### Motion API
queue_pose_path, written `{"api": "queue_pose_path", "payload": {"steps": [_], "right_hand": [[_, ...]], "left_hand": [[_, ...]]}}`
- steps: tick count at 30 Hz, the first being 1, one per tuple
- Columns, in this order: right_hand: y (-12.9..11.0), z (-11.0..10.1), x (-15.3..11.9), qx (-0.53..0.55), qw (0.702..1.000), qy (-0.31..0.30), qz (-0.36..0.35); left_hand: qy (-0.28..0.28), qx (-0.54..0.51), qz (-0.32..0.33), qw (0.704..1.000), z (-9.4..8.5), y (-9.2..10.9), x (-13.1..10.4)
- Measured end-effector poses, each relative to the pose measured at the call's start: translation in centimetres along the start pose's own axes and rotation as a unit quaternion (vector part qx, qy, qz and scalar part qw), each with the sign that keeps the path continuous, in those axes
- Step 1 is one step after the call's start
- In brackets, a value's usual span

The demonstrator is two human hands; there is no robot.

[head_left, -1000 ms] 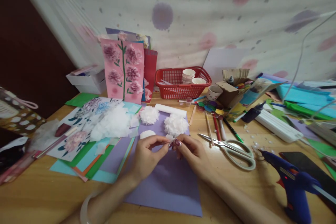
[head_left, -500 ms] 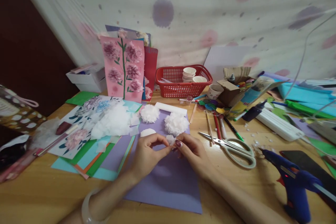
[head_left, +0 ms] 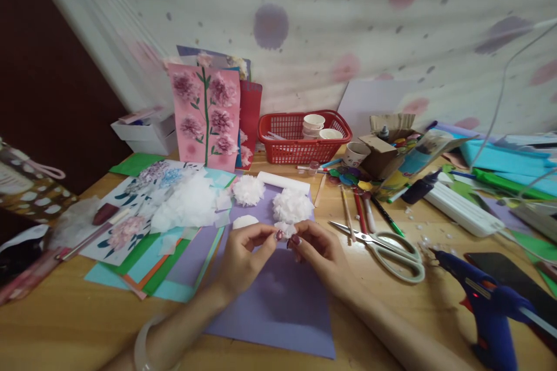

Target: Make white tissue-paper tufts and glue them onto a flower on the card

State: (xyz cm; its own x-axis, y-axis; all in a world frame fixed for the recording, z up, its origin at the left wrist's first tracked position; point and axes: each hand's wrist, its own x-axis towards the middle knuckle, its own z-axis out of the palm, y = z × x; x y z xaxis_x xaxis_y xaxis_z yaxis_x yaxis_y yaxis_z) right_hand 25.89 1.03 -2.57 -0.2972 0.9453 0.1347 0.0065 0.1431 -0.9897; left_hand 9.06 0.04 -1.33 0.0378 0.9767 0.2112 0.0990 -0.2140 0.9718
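I see the left hand (head_left: 243, 258) and right hand (head_left: 319, 252) pinching a small, crumpled, translucent white paper scrap (head_left: 286, 228) between fingertips that partly hide it, over a flat purple paper sheet (head_left: 274, 301). A ruffled white paper pompom (head_left: 292, 206) crowds close at the scrap's twelve o'clock, a second white pompom (head_left: 248, 190) toward half past ten, a fluffy white tissue pile (head_left: 187, 203) at nine. Pale-handled steel scissors (head_left: 369, 238) lie at three, a blue plastic glue gun (head_left: 491, 301) toward four.
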Motion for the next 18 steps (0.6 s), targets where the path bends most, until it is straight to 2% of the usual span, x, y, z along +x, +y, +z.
{"api": "queue_pose_path", "payload": {"steps": [18], "right_hand": [[-0.26, 0.02, 0.18, -0.029, 0.999, 0.007, -0.038]], "left_hand": [[0.002, -0.034, -0.018, 0.999, 0.23, -0.09, 0.2]]}}
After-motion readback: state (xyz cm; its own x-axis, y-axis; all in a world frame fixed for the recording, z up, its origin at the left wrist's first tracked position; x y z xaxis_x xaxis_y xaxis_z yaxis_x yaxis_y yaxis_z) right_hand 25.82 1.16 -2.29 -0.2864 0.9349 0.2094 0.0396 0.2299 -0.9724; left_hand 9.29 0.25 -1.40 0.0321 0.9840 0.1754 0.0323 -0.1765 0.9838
